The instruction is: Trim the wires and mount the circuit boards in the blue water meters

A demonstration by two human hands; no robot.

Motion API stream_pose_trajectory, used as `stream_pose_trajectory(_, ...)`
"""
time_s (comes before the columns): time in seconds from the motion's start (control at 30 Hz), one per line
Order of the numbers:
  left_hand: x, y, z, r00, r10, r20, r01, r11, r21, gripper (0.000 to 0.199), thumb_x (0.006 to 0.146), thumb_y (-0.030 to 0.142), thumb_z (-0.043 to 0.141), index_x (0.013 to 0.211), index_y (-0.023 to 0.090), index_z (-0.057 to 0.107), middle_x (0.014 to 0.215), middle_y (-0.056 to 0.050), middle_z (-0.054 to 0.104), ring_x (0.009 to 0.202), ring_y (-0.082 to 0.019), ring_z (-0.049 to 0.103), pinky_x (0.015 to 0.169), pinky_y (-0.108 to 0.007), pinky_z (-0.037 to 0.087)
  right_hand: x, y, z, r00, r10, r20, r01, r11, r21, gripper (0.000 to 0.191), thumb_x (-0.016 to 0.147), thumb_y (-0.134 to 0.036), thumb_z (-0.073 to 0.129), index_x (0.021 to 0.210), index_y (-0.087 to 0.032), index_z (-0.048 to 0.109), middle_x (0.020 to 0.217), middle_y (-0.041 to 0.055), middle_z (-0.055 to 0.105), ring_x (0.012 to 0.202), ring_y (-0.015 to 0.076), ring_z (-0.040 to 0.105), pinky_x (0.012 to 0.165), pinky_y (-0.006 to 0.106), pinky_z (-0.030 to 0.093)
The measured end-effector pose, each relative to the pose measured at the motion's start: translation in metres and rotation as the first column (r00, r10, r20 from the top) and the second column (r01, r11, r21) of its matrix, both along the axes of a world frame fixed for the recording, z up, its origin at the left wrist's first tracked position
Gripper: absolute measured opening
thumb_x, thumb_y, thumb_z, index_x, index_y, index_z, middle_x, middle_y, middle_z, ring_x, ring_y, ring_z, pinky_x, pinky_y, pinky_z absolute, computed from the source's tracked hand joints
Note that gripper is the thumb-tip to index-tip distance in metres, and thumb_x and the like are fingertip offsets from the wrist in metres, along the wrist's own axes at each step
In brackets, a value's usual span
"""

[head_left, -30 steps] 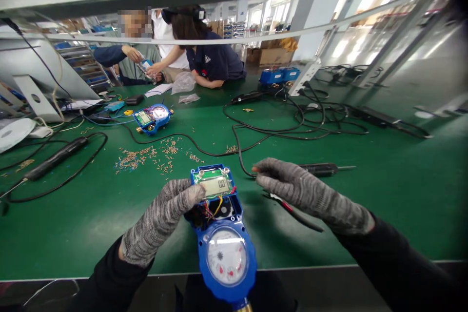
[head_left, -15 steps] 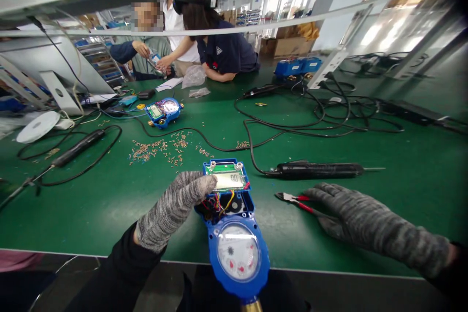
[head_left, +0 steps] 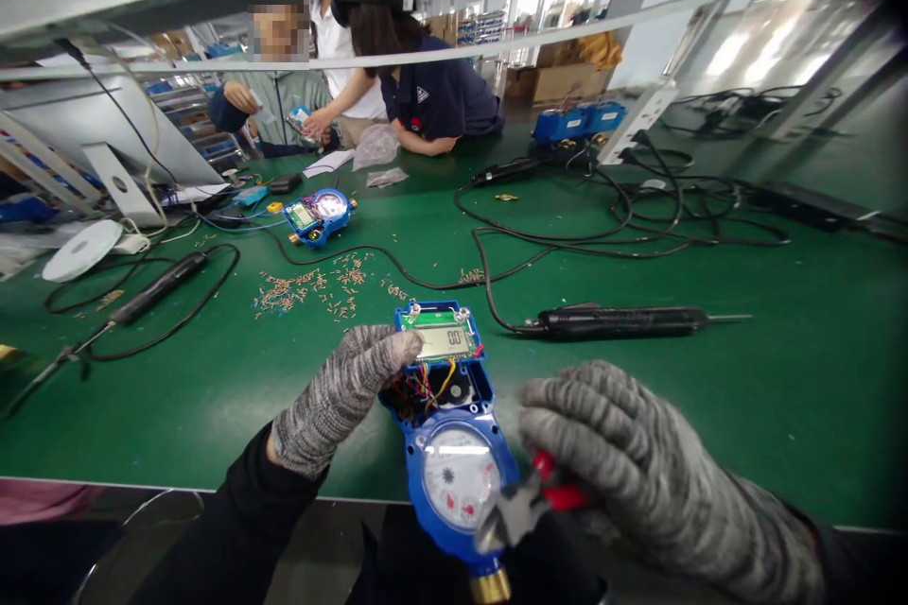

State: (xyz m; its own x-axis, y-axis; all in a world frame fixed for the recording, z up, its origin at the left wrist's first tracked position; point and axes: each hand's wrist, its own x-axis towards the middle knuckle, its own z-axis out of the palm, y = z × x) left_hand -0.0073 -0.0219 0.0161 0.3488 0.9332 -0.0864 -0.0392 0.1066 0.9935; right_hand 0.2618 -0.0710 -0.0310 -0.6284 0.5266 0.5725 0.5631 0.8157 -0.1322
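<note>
Glossy blue plastic meter (head_left: 461, 454), its fitting (head_left: 491, 584) shiny brass-coloured metal.

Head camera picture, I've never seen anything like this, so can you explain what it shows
There is no robot here, only a person. The camera sits on their head, looking forward and down. Their left hand, in a grey knitted glove, holds a blue plastic meter with a screen and round dial. Their right hand, gloved alike, holds metal pliers with red handles. On the green tabletop lie a black corded tool with a thin metal shaft, scattered small copper-coloured pieces and a second blue meter. Other people are beyond it.
</note>
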Motion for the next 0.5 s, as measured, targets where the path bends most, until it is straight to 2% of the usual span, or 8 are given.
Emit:
stream_pose_trajectory(0.07, 0.002, 0.000, 0.003, 0.999, -0.049, 0.007, 0.049, 0.999, 0.002, 0.019, 0.088, 0.035, 0.068, 0.094, 0.022, 0.080, 0.088, 0.000, 0.078, 0.076, -0.016, 0.067, 0.087, -0.030, 0.052, -0.022, 0.006, 0.028, 0.991, 0.083, 0.102, -0.104, 0.971, 0.217, 0.024, 0.097, -0.028, 0.050, 0.115, -0.025, 0.065, 0.115, 0.0060, 0.075, 0.092, 0.0229, 0.065, 0.078, 0.040, 0.049)
stream_pose_trajectory(0.17, 0.005, -0.002, 0.006, 0.997, -0.075, 0.030, 0.075, 0.997, -0.004, 0.023, 0.089, 0.033, 0.066, 0.103, 0.021, 0.079, 0.094, -0.002, 0.079, 0.086, -0.018, 0.069, 0.090, -0.031, 0.052, -0.041, 0.021, 0.049, 0.982, 0.100, 0.161, -0.152, 0.924, 0.350, 0.027, 0.101, -0.019, 0.044, 0.103, -0.026, 0.069, 0.110, -0.0035, 0.076, 0.094, 0.0179, 0.063, 0.076, 0.036, 0.046)
stream_pose_trajectory(0.3, 0.007, -0.005, 0.008, 0.998, -0.049, 0.042, 0.049, 0.999, -0.003, 0.019, 0.088, 0.031, 0.067, 0.100, 0.023, 0.080, 0.093, 0.000, 0.079, 0.088, -0.017, 0.070, 0.088, -0.027, 0.052, -0.043, 0.032, 0.045, 0.982, 0.091, 0.164, -0.148, 0.913, 0.381, 0.031, 0.100, -0.015, 0.043, 0.095, -0.026, 0.071, 0.101, -0.0051, 0.078, 0.092, 0.0186, 0.061, 0.080, 0.037, 0.044)
stream_pose_trajectory(0.4, 0.007, -0.005, 0.008, 0.999, -0.023, 0.038, 0.024, 0.999, -0.022, 0.016, 0.087, 0.031, 0.069, 0.097, 0.025, 0.080, 0.092, 0.001, 0.079, 0.089, -0.017, 0.070, 0.088, -0.028, 0.052, -0.039, 0.033, 0.038, 0.977, 0.092, 0.192, -0.156, 0.923, 0.351, 0.031, 0.100, -0.014, 0.043, 0.095, -0.025, 0.072, 0.102, -0.0042, 0.078, 0.091, 0.0191, 0.062, 0.077, 0.037, 0.045)
stream_pose_trajectory(0.5, 0.006, -0.003, 0.008, 0.999, -0.038, 0.028, 0.039, 0.999, -0.028, 0.021, 0.088, 0.034, 0.068, 0.102, 0.023, 0.079, 0.097, -0.001, 0.079, 0.094, -0.020, 0.070, 0.091, -0.031, 0.052, -0.036, 0.032, 0.034, 0.971, 0.089, 0.220, -0.154, 0.943, 0.296, 0.027, 0.097, -0.013, 0.046, 0.099, -0.022, 0.071, 0.107, -0.0006, 0.077, 0.087, 0.0211, 0.063, 0.072, 0.039, 0.046)
